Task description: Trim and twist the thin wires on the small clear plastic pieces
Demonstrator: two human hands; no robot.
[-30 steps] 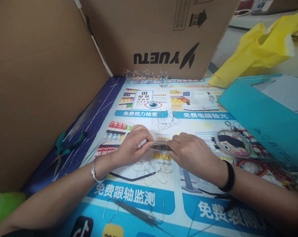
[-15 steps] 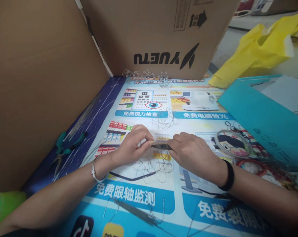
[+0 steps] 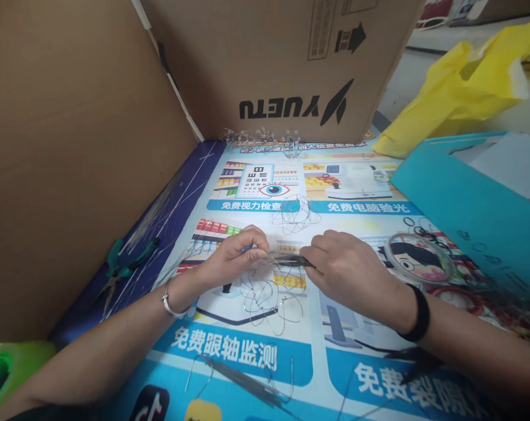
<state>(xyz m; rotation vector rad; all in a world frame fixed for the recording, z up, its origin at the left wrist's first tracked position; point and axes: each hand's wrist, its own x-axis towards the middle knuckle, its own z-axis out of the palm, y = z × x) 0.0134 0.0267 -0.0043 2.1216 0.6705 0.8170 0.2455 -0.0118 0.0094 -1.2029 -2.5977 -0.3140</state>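
My left hand (image 3: 236, 257) pinches a thin wire between thumb and forefinger. A bent wire piece with several petal-like loops (image 3: 261, 295) hangs or lies just below these fingertips; whether it joins the pinched wire I cannot tell. My right hand (image 3: 346, 260) is closed around a pair of pliers (image 3: 289, 260), whose dark narrow jaws point left at the wire near my left fingertips. The pliers' handles are mostly hidden in the palm. Beyond both hands, another looped wire piece (image 3: 295, 213) rests on the printed sheet.
Teal-handled pliers (image 3: 128, 263) and loose wires lie at left. A bundle of straight wires (image 3: 247, 380) is in front. Cardboard panels (image 3: 274, 64) stand behind and left. At right are a clear round spool (image 3: 418, 257), a blue box (image 3: 475, 216) and a yellow bag (image 3: 462, 88).
My left fingertips have drawn slightly left, away from the pliers' tips, showing more wire between them. The pliers stay in my right hand. The whole view has shifted a little.
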